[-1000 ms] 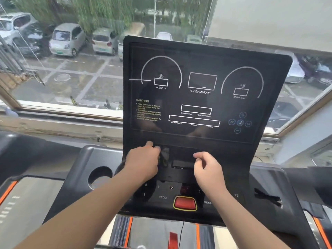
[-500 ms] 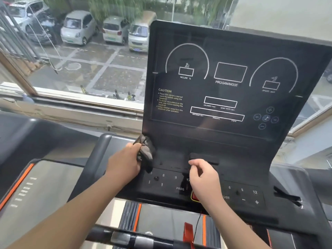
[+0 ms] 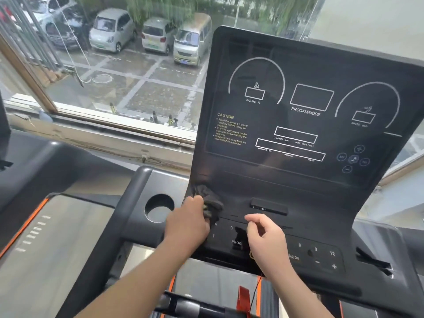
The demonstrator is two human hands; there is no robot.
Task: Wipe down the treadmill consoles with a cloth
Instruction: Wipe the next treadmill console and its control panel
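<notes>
Cloth [image 3: 207, 198]: a dark, bunched rag is gripped in the left hand [image 3: 187, 222] and pressed on the treadmill console [image 3: 321, 187] at its lower left corner, just above the left keypad [image 3: 229, 235]. The right hand [image 3: 266, 237] is held over the middle of the button strip, at 3 o'clock from the left hand. Its fingers are loosely curled and nothing is seen in it.

The step in hand is judged to be the wiping of the curved shelf below the display.

- The cloth should be opened flatter, so that more of it meets the surface.
- Overlapping strokes toward 3 o'clock are advised, around the raised slot [image 3: 268, 206]. Coverage cannot be read easily, dark cloth on dark plastic.
- Pressure over the keys should be kept light, so that no button is triggered.
- The right hand is best kept off wiped areas.
- The red safety tag [image 3: 243, 297], at 6 o'clock, should be left seated.
- The cup holder [image 3: 159, 207], at 9 o'clock from the cloth, could be taken next.
</notes>
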